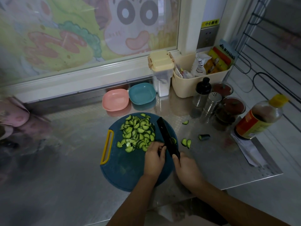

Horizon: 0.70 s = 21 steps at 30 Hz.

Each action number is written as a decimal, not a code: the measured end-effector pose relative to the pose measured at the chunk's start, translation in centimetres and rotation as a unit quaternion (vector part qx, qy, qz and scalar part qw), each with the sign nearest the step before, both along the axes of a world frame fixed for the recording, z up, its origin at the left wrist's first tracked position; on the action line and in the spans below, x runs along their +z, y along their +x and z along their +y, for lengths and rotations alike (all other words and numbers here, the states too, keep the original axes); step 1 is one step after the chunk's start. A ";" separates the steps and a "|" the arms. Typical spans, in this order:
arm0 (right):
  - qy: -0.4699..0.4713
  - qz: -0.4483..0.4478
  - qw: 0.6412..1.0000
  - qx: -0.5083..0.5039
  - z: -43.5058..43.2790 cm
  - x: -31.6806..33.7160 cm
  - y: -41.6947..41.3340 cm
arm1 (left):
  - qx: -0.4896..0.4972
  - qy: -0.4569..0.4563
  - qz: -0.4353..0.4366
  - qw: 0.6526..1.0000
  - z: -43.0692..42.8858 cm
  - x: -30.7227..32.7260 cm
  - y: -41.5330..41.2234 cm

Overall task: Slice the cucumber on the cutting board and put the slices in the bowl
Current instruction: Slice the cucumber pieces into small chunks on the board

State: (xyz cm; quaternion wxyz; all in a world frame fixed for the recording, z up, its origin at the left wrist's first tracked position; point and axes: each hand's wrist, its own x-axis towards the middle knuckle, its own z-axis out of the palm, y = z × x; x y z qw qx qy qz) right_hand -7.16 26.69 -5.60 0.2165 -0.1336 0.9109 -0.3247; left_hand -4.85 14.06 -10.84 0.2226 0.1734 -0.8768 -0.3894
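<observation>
Right hand (187,168) clamped on knife (166,134) handle, blade beside cucumber slices (138,132) on cutting board (128,175). Left hand (154,159) curled at blade, likely knuckle-guiding; whether it pins anything, can't tell.

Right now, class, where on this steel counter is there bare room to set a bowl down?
Free: the wide counter stretch left of the cutting board's yellow handle. Crowded: behind the board, pink bowl and teal bowl; right of it, stray cucumber pieces, shaker, jars, sauce bottle.

The right hand (187,168) covers the handle of the knife (167,137). The left hand (154,159) hides what lies under its fingers (160,146) beside the blade. A pink object (11,111) at the tabletop's left edge is blurred and cut off.
</observation>
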 end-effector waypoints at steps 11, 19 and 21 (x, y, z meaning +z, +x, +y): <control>0.010 0.013 1.000 0.018 -0.2 0.2 0.1 | 0.000 0.002 0.007 1.000 0.1 0.1 0.1; 0.022 0.039 0.998 0.032 -0.5 0.0 0.1 | 0.010 0.001 0.002 1.000 0.1 0.1 0.0; 0.030 0.051 0.998 0.030 -0.7 -0.4 0.1 | 0.014 0.004 0.002 1.000 0.2 0.0 0.0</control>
